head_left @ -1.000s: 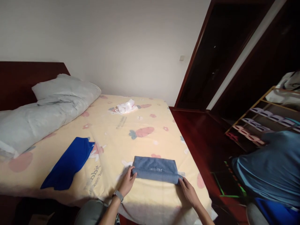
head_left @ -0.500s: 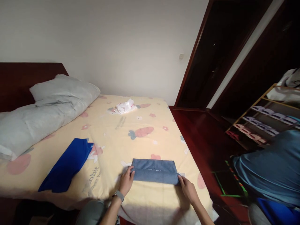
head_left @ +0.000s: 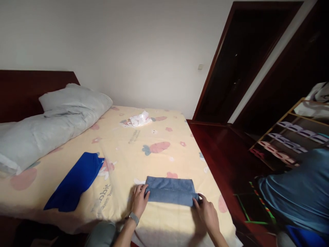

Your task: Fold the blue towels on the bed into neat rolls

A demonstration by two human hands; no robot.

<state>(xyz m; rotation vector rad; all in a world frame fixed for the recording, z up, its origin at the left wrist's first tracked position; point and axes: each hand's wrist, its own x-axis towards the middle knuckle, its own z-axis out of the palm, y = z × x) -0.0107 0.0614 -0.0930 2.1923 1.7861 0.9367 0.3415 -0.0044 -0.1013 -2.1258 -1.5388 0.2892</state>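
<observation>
A blue-grey cloth (head_left: 169, 195), folded into a flat strip, lies near the front edge of the bed. At its left end my left hand (head_left: 140, 199) grips the edge between thumb and fingers. My right hand (head_left: 205, 209) pinches the lower right corner. The near part of the cloth is folded over the far part, covering most of the small lettering. Further left on the bed lies a bright blue folded cloth (head_left: 74, 183), which neither hand touches.
A grey quilt (head_left: 59, 120) lies along the bed's left side. A crumpled white plastic bag (head_left: 140, 119) rests toward the wall. On the right are a shoe rack (head_left: 277, 132) with slippers and a person's blue-clothed back (head_left: 298, 185).
The near fold of the cloth has moved farther over, hiding more of the lettering. My right fingers have curled more around the right corner. The view has shifted slightly.
</observation>
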